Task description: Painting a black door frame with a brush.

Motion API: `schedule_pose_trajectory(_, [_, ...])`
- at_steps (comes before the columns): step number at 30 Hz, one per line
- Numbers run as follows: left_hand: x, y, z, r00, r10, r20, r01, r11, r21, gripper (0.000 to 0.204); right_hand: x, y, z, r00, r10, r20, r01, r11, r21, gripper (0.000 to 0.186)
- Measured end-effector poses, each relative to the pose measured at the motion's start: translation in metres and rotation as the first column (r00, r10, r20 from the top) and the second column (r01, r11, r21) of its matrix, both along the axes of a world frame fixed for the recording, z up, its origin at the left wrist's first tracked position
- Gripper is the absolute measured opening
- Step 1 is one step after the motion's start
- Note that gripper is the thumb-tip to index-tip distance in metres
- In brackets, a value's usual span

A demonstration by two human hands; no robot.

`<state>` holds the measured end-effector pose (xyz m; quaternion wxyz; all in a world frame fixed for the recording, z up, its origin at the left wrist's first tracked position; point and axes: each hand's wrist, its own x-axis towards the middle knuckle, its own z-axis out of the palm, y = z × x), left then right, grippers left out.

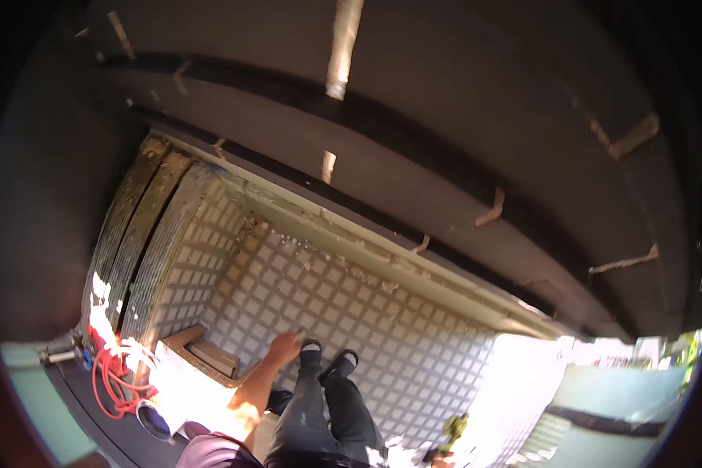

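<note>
My left arm reaches forward from a purple sleeve (220, 452). Its hand, my left hand (287, 345), is above the tiled floor, just left of my left sandal (310, 345). Its fingers are small and blurred, and I see no object in them. Only a bit of my right hand (442, 461) shows at the lower edge, close to a small dark item (429, 455) and a yellow-green leafy-looking thing (455, 426). Whether it grips either one is hidden.
A cardboard box (181, 340) stands on the floor at left, near red tubing (109, 386) and weathered wooden planks (157, 238). A dark slatted structure (444, 132) spans the upper view. Pale debris (359, 273) lies along the far wall's base. Bright sunlight washes out the right side.
</note>
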<state>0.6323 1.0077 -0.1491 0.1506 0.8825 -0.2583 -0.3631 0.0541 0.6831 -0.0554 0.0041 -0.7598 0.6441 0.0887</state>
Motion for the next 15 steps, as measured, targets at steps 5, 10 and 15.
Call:
schedule_pose_trajectory(5, [-0.079, 0.126, 0.044, 0.943, 0.331, -0.039, -0.333, 0.941, -0.054, 0.046, 0.069, -0.062, 0.025, 0.978, 0.086, 0.188, -0.089, 0.996, 0.007, 0.027])
schedule_pose_trajectory(10, [-0.190, 0.221, 0.092, 0.805, 0.583, -0.113, -0.593, 0.778, -0.208, 0.047, 0.123, -0.079, 0.035, 0.934, 0.154, 0.323, -0.198, 0.974, 0.108, 0.025])
schedule_pose_trajectory(15, [-0.283, 0.232, 0.137, 0.628, 0.750, -0.207, -0.769, 0.555, -0.318, 0.047, 0.230, -0.090, 0.066, 0.850, 0.144, 0.506, -0.281, 0.938, 0.204, 0.021])
